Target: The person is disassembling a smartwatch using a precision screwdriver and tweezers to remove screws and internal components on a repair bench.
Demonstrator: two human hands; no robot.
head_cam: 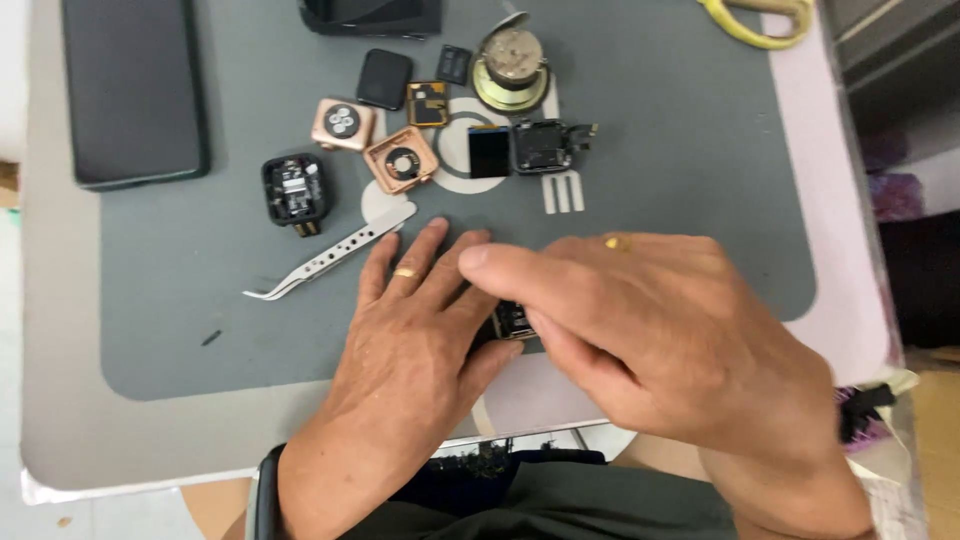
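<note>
Both hands are down low at the near edge of the grey rubber work mat (200, 300) on the pale counter (60, 440), and between them sits a small dark square electronic module with metal contacts (512, 320), mostly hidden under the fingers. The left hand (420, 330) lies flat with its fingers spread and resting on the mat, its thumb side touching the module; the right hand (650, 330) comes across from the right, thumb and forefinger pinching toward the module's top edge, though how firmly they close on it I cannot tell. That piece looks light, stiff and fragile, the sort best held by its outer edges rather than by the exposed contacts. Just beyond the left fingertips lie slim silver perforated tweezers (335, 250), untouched. Further back is a loose cluster of parts: 2 rose-gold square cases, one closed-backed (342, 123) and one open frame with a round coil inside (401, 160), a black open casing packed with components (294, 188), a black square screen glass (384, 78), and a round brass-coloured disc-shaped part (511, 68). A large dark flat slab (135, 90) lies at far left. No trays or boxes hold anything; everything sits loose on the mat.
</note>
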